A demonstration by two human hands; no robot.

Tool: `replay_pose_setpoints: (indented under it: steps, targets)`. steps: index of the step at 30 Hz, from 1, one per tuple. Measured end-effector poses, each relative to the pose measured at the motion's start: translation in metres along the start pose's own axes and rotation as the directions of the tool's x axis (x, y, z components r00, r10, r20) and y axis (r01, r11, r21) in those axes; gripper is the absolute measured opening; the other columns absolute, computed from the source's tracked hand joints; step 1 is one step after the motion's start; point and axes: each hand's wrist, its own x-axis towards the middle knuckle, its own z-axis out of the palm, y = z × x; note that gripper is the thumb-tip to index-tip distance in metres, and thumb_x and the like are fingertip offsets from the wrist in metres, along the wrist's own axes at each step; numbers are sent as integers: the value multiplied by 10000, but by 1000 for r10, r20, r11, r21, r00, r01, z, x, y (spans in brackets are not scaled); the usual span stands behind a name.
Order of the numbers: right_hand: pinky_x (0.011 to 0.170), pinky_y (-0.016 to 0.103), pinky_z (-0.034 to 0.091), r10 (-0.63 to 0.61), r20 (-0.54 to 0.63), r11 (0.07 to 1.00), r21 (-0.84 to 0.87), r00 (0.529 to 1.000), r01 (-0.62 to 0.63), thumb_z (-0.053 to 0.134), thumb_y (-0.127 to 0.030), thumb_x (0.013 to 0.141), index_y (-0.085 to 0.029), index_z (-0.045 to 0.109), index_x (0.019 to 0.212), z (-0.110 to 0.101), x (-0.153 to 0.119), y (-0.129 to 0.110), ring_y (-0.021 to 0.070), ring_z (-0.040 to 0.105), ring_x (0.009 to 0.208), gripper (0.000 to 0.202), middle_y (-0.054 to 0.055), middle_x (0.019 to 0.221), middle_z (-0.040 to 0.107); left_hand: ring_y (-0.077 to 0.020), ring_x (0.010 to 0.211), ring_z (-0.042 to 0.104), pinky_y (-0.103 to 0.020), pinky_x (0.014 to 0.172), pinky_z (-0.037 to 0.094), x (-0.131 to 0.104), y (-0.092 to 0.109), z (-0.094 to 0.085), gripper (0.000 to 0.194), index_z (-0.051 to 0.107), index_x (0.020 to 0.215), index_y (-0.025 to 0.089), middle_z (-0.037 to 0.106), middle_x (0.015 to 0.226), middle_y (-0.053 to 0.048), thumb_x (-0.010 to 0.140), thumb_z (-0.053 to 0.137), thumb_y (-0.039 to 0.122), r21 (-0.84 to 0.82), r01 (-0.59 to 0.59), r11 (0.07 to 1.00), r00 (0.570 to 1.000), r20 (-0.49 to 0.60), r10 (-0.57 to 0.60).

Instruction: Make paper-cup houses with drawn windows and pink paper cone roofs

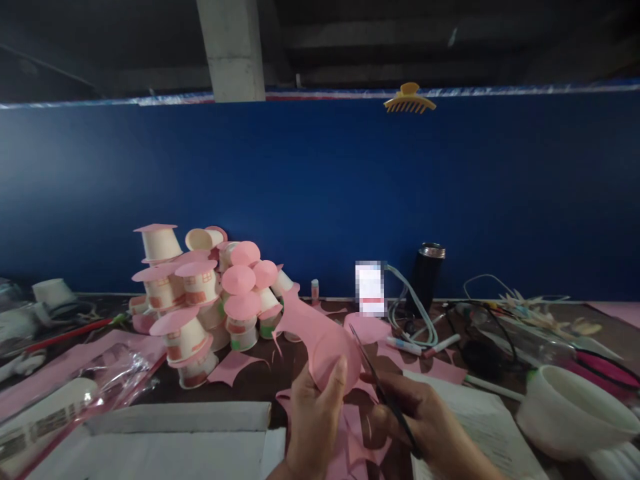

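Above the tabletop point(253, 388), the pink paper point(327, 343) is in your left hand point(320, 407), pinched under the thumb; your right hand point(425, 407) grips the scissors point(370, 365) by the paper's right edge. For a smooth curve, probably turn the paper into steady blades, thumb well clear.

Head-worn view. From the near side of the counter point(250, 388) I look forward and down over the left hand point(320, 403) and right hand point(417, 407), both close, and face the far blue partition point(320, 187), the dark ceiling point(110, 40) showing above.
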Motion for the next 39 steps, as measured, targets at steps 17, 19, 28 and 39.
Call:
replay_pose_setpoints:
  steps: [17,19,28,39]
  targets:
    - [565,224,355,41,-89,999,2,995,-41,669,-529,776,-158,639,1184,-8,3,8,111,483,635,552,-18,690,549,-232,804,671,-308,740,512,16,-5,-5,411,706,928,117,738,836,-107,692,730,453,-189,229,955,973,89,-215]
    - [626,240,407,61,-36,998,-27,997,-62,677,-528,766,-162,647,1171,-7,2,4,147,553,722,547,15,786,628,-234,775,671,-311,696,518,19,-6,-6,427,703,902,114,736,823,-108,664,746,465,-168,234,958,972,50,-229]
    - [752,319,472,51,37,998,-48,998,-49,698,-539,726,-141,675,1127,-2,1,0,243,618,882,566,70,903,700,-267,810,674,-338,730,523,30,-23,-10,464,718,895,98,735,754,-102,593,783,445,-146,213,966,976,84,-202]
    - [652,254,440,77,26,996,32,997,-78,744,-488,708,-122,693,1074,-2,3,4,143,558,688,519,12,723,633,-217,637,639,-295,591,495,22,-10,-8,367,711,832,96,715,713,-90,665,720,422,-26,190,981,968,173,-183]
